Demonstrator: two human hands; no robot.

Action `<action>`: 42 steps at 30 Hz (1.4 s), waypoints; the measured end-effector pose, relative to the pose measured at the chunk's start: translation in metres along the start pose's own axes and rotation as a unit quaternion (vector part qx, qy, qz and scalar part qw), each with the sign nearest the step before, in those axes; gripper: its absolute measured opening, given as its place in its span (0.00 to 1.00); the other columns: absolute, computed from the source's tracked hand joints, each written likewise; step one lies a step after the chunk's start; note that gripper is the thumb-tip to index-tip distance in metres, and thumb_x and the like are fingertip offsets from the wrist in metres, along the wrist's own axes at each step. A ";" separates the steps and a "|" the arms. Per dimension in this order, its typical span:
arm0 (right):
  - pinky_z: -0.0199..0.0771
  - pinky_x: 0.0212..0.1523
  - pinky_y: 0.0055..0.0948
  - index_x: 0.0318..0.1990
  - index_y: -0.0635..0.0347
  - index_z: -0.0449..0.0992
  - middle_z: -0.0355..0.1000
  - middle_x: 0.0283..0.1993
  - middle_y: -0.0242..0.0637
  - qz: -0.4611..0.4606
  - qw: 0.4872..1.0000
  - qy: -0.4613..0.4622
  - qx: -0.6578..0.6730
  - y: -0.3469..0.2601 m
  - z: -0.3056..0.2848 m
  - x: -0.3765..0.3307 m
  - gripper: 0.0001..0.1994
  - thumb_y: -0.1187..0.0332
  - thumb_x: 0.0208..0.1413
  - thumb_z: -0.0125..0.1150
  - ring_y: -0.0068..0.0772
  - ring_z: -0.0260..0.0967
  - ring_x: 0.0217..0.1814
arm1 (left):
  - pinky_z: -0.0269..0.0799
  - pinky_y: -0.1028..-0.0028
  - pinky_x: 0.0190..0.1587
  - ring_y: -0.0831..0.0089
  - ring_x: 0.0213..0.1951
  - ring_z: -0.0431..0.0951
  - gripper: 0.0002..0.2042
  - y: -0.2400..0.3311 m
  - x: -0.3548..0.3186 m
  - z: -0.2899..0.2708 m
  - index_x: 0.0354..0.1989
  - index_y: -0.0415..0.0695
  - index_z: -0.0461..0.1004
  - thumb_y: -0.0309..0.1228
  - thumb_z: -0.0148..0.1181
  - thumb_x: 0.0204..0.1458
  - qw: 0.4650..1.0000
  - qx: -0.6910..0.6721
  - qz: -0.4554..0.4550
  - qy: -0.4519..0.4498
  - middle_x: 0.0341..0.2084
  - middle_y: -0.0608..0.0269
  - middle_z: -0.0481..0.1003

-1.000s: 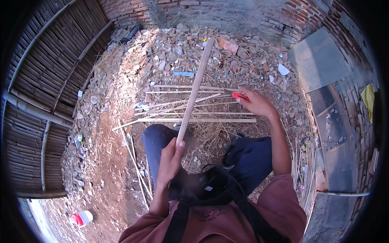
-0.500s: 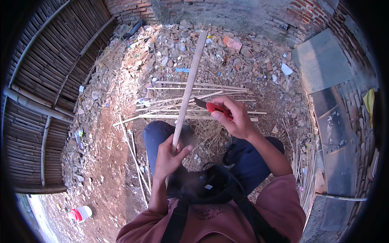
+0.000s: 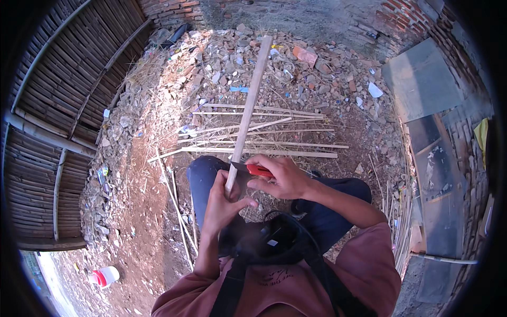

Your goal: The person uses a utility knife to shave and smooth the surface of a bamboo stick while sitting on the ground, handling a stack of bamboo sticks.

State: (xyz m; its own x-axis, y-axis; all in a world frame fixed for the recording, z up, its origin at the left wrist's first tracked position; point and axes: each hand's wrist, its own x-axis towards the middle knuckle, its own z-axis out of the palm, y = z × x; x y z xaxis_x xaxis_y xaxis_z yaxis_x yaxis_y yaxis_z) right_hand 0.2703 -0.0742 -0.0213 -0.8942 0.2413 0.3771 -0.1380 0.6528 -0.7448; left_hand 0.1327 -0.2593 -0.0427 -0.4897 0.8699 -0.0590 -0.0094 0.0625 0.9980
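Note:
My left hand (image 3: 224,203) grips the near end of a long pale bamboo strip (image 3: 251,100) that runs away from me over the rubble. My right hand (image 3: 282,177) holds a knife with a red handle (image 3: 260,170), its blade lying against the strip just above my left hand. Both hands are close together above my knees in dark blue trousers. Beyond them several thin split bamboo sticks (image 3: 264,132) lie crosswise on the ground.
Broken bricks and stones (image 3: 222,58) cover the ground ahead. A bamboo-slat wall (image 3: 58,105) stands on the left, and grey slabs (image 3: 422,79) and a brick wall on the right. A red-and-white cup (image 3: 105,276) lies at the lower left. Thin sticks (image 3: 177,203) lie by my left leg.
My right hand has come in from the right with the red-handled knife and now meets the strip just above my left hand. The strip has stayed in my left hand.

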 end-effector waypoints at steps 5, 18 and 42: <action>0.79 0.39 0.35 0.56 0.61 0.79 0.82 0.39 0.42 0.133 0.989 -0.005 0.064 -0.006 -0.012 0.008 0.21 0.55 0.65 0.71 0.31 0.81 0.36 | 0.57 0.83 0.30 0.89 0.29 0.57 0.25 0.007 -0.004 0.008 0.46 0.47 0.65 0.30 0.82 0.53 0.999 -0.007 -0.035 -0.032 0.28 0.80 0.60; 0.59 0.27 0.31 0.44 0.63 0.83 0.63 0.21 0.26 0.161 0.981 0.054 0.098 0.000 -0.016 0.008 0.19 0.54 0.62 0.76 0.17 0.57 0.25 | 0.60 0.81 0.30 0.88 0.28 0.62 0.14 0.014 -0.013 -0.007 0.46 0.42 0.69 0.40 0.62 0.71 0.984 0.094 -0.096 -0.121 0.27 0.76 0.65; 0.81 0.31 0.43 0.49 0.54 0.79 0.81 0.36 0.39 0.005 0.998 -0.026 -0.052 -0.004 0.013 -0.007 0.14 0.56 0.66 0.68 0.47 0.82 0.32 | 0.65 0.80 0.39 0.87 0.37 0.66 0.13 0.012 -0.022 -0.002 0.56 0.38 0.75 0.33 0.62 0.71 0.997 0.075 -0.029 -0.001 0.35 0.74 0.73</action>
State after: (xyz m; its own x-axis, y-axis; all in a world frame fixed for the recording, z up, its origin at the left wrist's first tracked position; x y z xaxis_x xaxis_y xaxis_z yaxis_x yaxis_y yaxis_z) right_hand 0.2719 -0.0876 -0.0282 -0.9165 0.2116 0.3395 -0.0872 0.7225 -0.6858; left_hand 0.1420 -0.2788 -0.0295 -0.4901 0.8638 -0.1169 0.0936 0.1855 0.9782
